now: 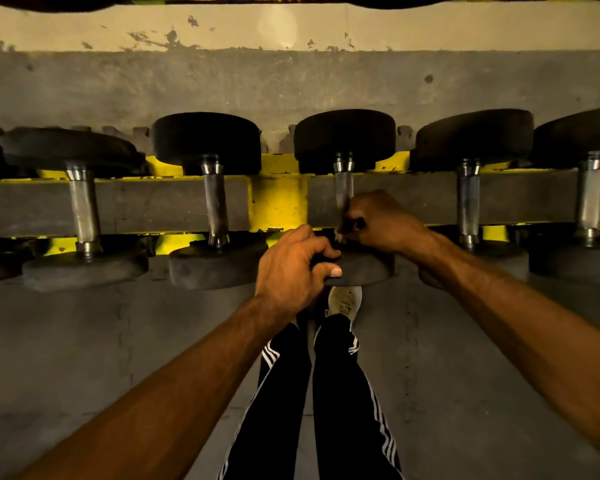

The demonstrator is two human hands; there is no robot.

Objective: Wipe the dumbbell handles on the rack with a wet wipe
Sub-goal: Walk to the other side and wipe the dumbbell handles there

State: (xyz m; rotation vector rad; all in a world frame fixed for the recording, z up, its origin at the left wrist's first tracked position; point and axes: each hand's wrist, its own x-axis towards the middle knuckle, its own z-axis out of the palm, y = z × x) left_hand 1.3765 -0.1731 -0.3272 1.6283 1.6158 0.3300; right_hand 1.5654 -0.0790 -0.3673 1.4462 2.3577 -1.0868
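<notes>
Yellow rack point(278, 199) ahead; beside it my left hand point(291, 268) is gripping the heavy dumbbell head point(364, 268), right hand point(381, 220) curling round its stiff handle point(343, 183).

Matt black rubbery dumbbell heads point(207, 142), shiny knurled metal handles point(215, 202), chipped glossy yellow rack point(278, 202), rough grey floor point(84, 341), scuffed wall point(222, 29).
</notes>
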